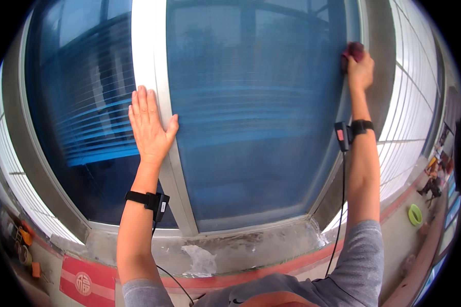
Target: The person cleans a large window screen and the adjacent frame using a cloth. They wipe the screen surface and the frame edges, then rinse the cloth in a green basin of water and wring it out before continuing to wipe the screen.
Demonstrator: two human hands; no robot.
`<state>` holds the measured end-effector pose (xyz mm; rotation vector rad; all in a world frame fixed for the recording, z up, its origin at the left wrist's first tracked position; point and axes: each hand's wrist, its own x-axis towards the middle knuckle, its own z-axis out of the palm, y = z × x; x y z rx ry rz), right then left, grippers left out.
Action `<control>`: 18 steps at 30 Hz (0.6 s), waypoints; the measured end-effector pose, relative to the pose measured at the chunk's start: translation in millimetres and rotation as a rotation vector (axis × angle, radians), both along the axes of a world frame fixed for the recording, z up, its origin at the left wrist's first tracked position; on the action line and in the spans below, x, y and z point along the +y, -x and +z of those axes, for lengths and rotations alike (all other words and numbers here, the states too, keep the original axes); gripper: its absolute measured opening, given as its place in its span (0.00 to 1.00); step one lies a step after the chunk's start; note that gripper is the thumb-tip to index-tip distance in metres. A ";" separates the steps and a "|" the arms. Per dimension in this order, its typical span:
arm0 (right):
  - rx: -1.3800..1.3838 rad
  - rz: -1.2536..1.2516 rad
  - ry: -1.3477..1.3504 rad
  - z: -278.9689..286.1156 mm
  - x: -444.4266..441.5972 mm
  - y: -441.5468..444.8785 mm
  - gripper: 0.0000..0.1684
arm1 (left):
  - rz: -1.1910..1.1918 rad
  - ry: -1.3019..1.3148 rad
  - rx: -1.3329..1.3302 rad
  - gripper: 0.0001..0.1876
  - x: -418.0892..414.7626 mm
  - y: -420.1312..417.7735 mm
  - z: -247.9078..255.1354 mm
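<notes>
My left hand (148, 126) lies flat with fingers spread against the light metal middle post (163, 153) of a window, holding nothing. My right hand (360, 73) is raised higher and grips a bunched dark red cloth (353, 53), which it presses at the right edge of the window pane, beside the frame. Between my hands spreads the right window pane (249, 126), bluish, perhaps behind a mesh screen. Slatted blinds (100, 134) show behind the left pane. Each wrist wears a black strap with a small cabled device.
Below the window runs a stained concrete sill (253, 245) with a whitish patch (201, 261). A red mat (87, 280) lies on the floor at lower left. A green basin (415, 215) stands at far right, with a person (434, 182) seemingly seated beyond it. White tiled walls flank the window.
</notes>
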<state>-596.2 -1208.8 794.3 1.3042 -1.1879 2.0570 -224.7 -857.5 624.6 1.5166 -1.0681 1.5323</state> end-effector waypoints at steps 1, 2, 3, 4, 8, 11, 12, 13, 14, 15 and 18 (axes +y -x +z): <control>-0.007 -0.044 -0.014 -4.6 -6.3 21.0 0.28 | 0.000 0.008 -0.009 0.43 -1.6 -2.6 -1.0; -0.018 -0.090 -0.036 -9.4 0.3 26.9 0.28 | -0.019 0.010 -0.007 0.42 -2.9 -1.6 -1.8; 0.018 -0.056 -0.003 -8.8 3.2 18.5 0.28 | -0.019 0.013 -0.008 0.42 -4.1 -3.0 -2.6; 0.054 -0.023 0.030 -7.6 6.8 5.9 0.28 | -0.020 0.016 -0.009 0.42 -5.1 -5.4 -3.6; 0.193 0.305 0.239 -16.3 87.9 -114.1 0.26 | -0.014 -0.006 0.003 0.42 -4.3 -8.5 -5.6; 0.290 0.484 0.433 -21.8 175.5 -211.1 0.25 | -0.004 -0.005 0.011 0.42 -2.2 -9.2 -4.7; 0.306 0.555 0.445 -26.2 204.4 -233.0 0.24 | -0.004 -0.011 0.015 0.43 -4.9 -7.5 -4.8; 0.291 0.671 0.559 -31.9 226.4 -255.3 0.23 | 0.004 -0.008 0.016 0.43 -4.0 -7.7 -3.6; 0.288 0.810 0.490 -41.2 250.3 -272.8 0.22 | 0.005 -0.011 0.016 0.43 -2.1 -10.1 -2.7; 0.271 0.856 0.493 -51.9 263.9 -287.5 0.21 | -0.017 -0.008 0.014 0.43 -3.7 -8.5 -2.8; 0.283 0.960 0.475 -71.2 264.7 -288.0 0.21 | -0.002 0.000 -0.011 0.42 -6.7 -6.6 -2.5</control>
